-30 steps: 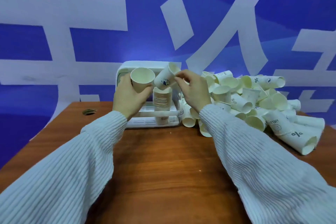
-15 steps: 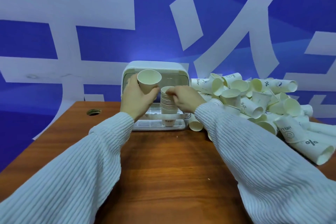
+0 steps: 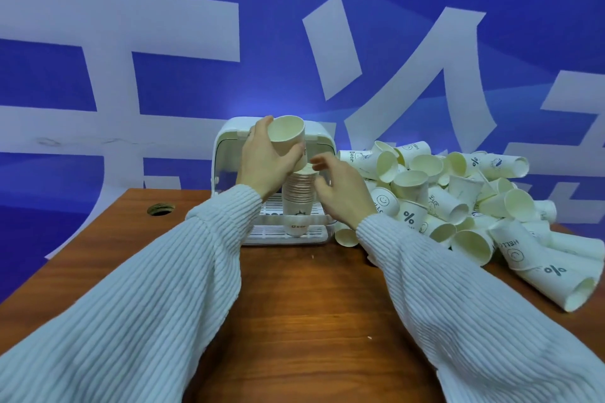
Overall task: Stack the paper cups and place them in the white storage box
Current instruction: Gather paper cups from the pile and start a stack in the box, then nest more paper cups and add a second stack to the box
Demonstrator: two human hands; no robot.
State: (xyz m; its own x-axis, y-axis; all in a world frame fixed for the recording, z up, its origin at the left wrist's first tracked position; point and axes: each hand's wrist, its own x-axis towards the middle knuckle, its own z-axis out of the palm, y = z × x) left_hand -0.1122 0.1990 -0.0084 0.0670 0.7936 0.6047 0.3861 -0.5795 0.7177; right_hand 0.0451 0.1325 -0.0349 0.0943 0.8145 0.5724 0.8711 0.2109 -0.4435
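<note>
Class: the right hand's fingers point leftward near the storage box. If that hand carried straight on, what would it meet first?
Most likely the tall stack of nested paper cups standing in the white plastic storage box; the right hand is beside it, fingers near its top. Depth is unclear.

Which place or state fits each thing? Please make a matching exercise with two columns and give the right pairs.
Things:
1. single cup
2. stack of cups
3. pile of loose cups
4. right hand

Places or states:
A. lying on the table, right of the white storage box
B. gripped by the left hand
C. holding nothing, beside the stack
D. standing upright in the box

Pairs: 1-B, 2-D, 3-A, 4-C
</note>
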